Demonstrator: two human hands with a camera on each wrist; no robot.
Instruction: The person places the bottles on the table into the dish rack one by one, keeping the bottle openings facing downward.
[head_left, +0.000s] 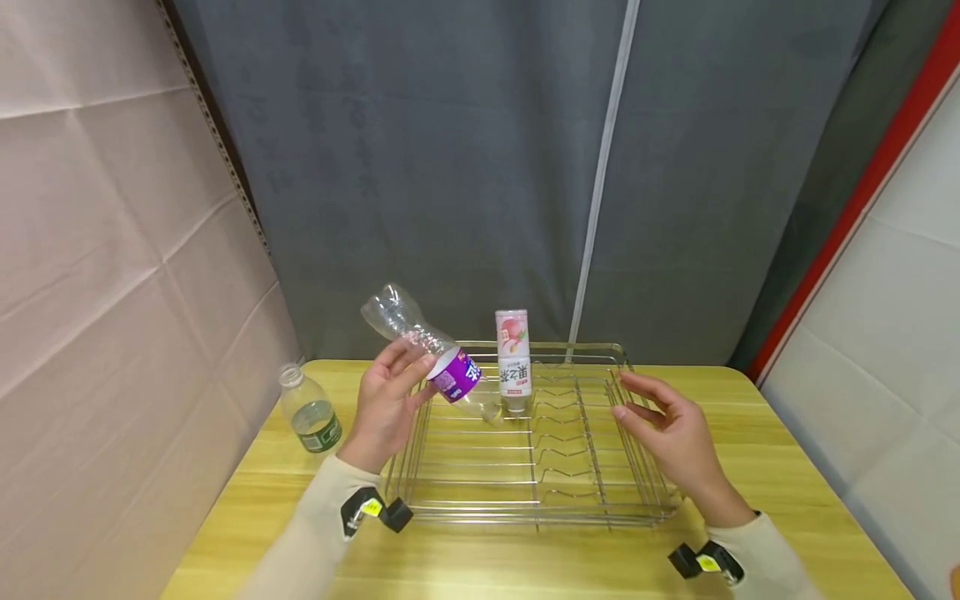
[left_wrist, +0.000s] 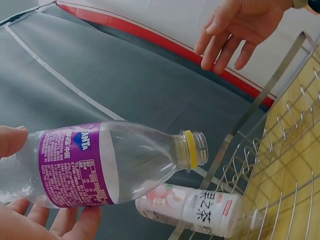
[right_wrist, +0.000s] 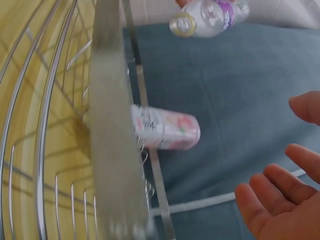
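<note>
My left hand (head_left: 401, 375) grips an empty clear bottle (head_left: 431, 362) with a purple label, tilted with its open neck down over the back left of a wire rack (head_left: 592, 500). In the left wrist view the bottle (left_wrist: 115, 162) has no cap and a yellow ring at the neck, with my fingers (left_wrist: 75, 222) round its body. A pink-and-white bottle (head_left: 513, 360) stands in the rack beside it, narrow end down. My right hand (head_left: 648, 404) is open by the rack's right rim, holding nothing; the right wrist view shows its fingers (right_wrist: 280, 200) apart from the rim (right_wrist: 112, 125).
A small clear bottle with a green label (head_left: 309, 414) stands on the yellow wooden table (head_left: 787, 467) at the left. A grey curtain (head_left: 465, 167) hangs behind the table. A pale panel wall is close on the left.
</note>
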